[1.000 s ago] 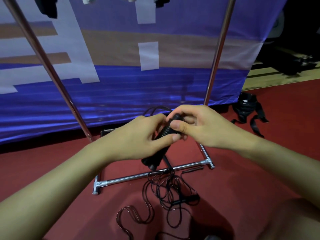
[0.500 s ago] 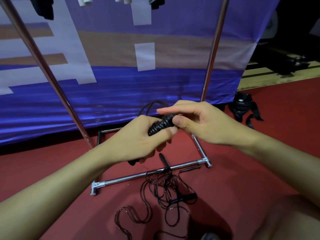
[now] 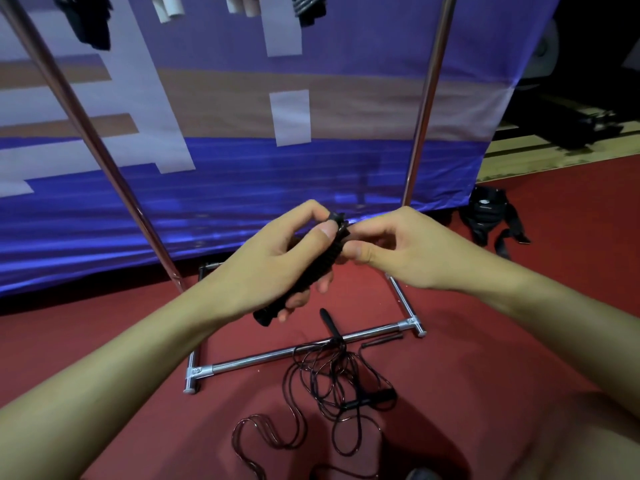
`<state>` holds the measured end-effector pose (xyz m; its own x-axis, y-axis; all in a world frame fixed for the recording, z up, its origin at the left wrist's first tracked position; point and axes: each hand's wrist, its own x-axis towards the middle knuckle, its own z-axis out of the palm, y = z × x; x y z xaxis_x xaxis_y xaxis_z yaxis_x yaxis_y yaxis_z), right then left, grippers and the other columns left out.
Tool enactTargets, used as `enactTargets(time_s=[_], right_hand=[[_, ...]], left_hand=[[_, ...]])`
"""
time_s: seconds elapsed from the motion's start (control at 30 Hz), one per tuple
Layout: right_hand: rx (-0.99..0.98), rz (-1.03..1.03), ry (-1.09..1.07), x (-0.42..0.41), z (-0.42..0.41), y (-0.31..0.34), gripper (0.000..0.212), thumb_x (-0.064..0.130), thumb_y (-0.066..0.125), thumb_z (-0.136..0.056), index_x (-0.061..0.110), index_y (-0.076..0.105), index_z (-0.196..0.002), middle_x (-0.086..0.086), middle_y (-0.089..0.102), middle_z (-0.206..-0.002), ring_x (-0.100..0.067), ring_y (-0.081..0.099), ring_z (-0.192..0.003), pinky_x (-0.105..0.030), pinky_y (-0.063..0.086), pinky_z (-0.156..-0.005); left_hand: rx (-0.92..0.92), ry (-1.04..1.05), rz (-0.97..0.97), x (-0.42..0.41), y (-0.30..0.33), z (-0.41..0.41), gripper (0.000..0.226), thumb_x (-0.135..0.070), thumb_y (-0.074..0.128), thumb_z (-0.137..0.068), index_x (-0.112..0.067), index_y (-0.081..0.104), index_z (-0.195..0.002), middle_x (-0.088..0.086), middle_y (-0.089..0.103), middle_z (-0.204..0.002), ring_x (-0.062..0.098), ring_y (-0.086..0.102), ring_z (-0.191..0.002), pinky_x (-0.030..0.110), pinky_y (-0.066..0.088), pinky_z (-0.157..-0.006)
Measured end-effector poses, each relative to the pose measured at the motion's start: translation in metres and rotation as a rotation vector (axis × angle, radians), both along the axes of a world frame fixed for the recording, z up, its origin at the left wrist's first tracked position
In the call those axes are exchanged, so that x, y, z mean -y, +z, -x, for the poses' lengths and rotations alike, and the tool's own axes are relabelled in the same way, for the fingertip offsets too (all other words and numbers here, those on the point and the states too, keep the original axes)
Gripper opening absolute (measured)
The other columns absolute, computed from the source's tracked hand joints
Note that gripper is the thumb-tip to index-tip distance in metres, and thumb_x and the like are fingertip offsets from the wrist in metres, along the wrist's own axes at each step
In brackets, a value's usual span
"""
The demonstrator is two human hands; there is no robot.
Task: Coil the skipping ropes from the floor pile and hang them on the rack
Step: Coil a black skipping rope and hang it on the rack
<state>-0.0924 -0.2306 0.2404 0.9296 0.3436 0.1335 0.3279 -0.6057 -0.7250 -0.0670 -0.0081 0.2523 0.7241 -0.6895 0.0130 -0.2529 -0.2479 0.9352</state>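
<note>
My left hand grips the black ribbed handles of a skipping rope, held slanted above the floor. My right hand pinches the top end of those handles with thumb and fingers. Whether cord is wound round the handles is hidden by my fingers. Below, a tangled pile of black ropes lies on the red floor, with another black handle in it. The metal rack stands just behind, its base bar crossing the floor. Coiled ropes hang at the top edge.
A purple and white banner hangs behind the rack. A black strap or bag lies on the red floor at the right. A slanted rack pole rises at the left. My knee fills the bottom right corner.
Both hands lifted the handle bundle slightly and turned it more upright. My right hand shifted its pinch to the top end. The camera tilted a little, showing more of the hanging items.
</note>
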Motion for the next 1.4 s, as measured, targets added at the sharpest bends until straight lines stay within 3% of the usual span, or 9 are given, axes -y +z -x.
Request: enactTargets(time_s=[0.1, 0.23, 0.33, 0.47, 0.6, 0.83, 1.07, 1.23, 1.4], right_hand=[[-0.053, 0.006, 0.035, -0.001, 0.003, 0.000, 0.026, 0.047, 0.055, -0.093, 0.037, 0.072, -0.109, 0.026, 0.073, -0.091, 0.006, 0.068, -0.087, -0.017, 0.051, -0.082], [-0.262, -0.157, 0.169, 0.007, 0.002, -0.009, 0.041, 0.045, 0.045, -0.100, 0.025, 0.068, -0.126, 0.001, 0.072, -0.124, -0.013, 0.068, -0.115, -0.043, 0.057, -0.097], [-0.436, -0.467, 0.159, 0.009, 0.000, -0.008, 0.055, 0.044, 0.035, -0.102, 0.012, 0.059, -0.141, -0.005, 0.067, -0.136, -0.015, 0.063, -0.125, -0.037, 0.051, -0.098], [-0.148, -0.297, 0.057, 0.000, -0.001, -0.009, 0.039, 0.031, 0.044, -0.107, 0.021, 0.060, -0.141, 0.005, 0.069, -0.135, -0.007, 0.061, -0.129, -0.032, 0.048, -0.111], [-0.247, -0.525, 0.062, -0.015, -0.001, -0.006, 0.050, 0.021, 0.048, -0.107, 0.018, 0.040, -0.156, 0.000, 0.065, -0.139, -0.009, 0.058, -0.132, -0.028, 0.046, -0.109], [-0.186, -0.429, 0.067, -0.029, 0.001, 0.005, 0.050, 0.008, 0.052, -0.106, 0.011, 0.040, -0.155, 0.004, 0.078, -0.098, -0.004, 0.072, -0.091, -0.021, 0.052, -0.091], [-0.149, -0.659, 0.109, -0.021, -0.002, 0.015, 0.046, 0.008, 0.054, -0.096, 0.020, 0.058, -0.140, -0.001, 0.030, -0.081, -0.012, 0.032, -0.068, -0.029, 0.034, -0.066], [0.001, -0.570, -0.042, -0.027, 0.002, 0.012, 0.015, 0.024, 0.056, -0.101, 0.023, 0.058, -0.115, 0.008, 0.038, -0.059, -0.015, 0.033, -0.052, -0.034, 0.034, -0.056], [-0.049, -0.804, 0.005, -0.035, 0.002, 0.012, 0.022, 0.034, 0.052, -0.096, 0.023, 0.033, -0.098, 0.005, 0.045, -0.075, -0.014, 0.039, -0.059, -0.033, 0.040, -0.063]], left_hand=[[-0.002, -0.053, -0.006, 0.000, 0.000, 0.000, 0.030, -0.042, 0.044, -0.105, -0.014, 0.039, -0.097, 0.011, 0.063, -0.068, 0.023, 0.039, -0.040, 0.029, 0.041, -0.040], [-0.040, -0.133, -0.048, -0.004, 0.001, -0.001, 0.033, -0.043, 0.053, -0.100, -0.013, 0.042, -0.094, 0.014, 0.069, -0.071, 0.023, 0.042, -0.036, 0.028, 0.038, -0.039], [-0.033, -0.148, -0.085, -0.001, -0.001, -0.001, 0.020, -0.038, 0.056, -0.102, -0.021, 0.051, -0.093, 0.013, 0.072, -0.076, 0.023, 0.044, -0.037, 0.028, 0.039, -0.041], [-0.053, -0.122, -0.200, 0.004, -0.001, -0.004, 0.032, -0.039, 0.054, -0.103, -0.007, 0.056, -0.104, 0.009, 0.075, -0.080, 0.021, 0.045, -0.040, 0.026, 0.041, -0.042], [-0.070, -0.174, -0.311, 0.009, -0.001, 0.001, 0.025, -0.040, 0.054, -0.104, -0.017, 0.063, -0.103, 0.004, 0.078, -0.086, 0.018, 0.050, -0.044, 0.026, 0.046, -0.042], [-0.089, -0.159, -0.310, 0.030, -0.016, 0.015, 0.015, -0.035, 0.057, -0.104, -0.028, 0.057, -0.117, 0.004, 0.079, -0.090, 0.015, 0.056, -0.044, 0.022, 0.043, -0.037], [-0.138, -0.094, -0.329, 0.027, -0.023, 0.001, 0.023, -0.044, 0.054, -0.104, -0.028, 0.055, -0.120, 0.004, 0.079, -0.092, 0.018, 0.061, -0.048, 0.023, 0.046, -0.040], [-0.127, -0.098, -0.268, 0.034, -0.023, 0.003, 0.023, -0.044, 0.048, -0.106, -0.036, 0.052, -0.128, 0.006, 0.078, -0.086, 0.018, 0.059, -0.044, 0.023, 0.045, -0.038], [-0.359, -0.019, -0.083, 0.038, -0.027, 0.002, 0.033, -0.049, 0.047, -0.104, -0.018, 0.054, -0.109, 0.008, 0.064, -0.079, 0.018, 0.049, -0.047, 0.026, 0.045, -0.043]])
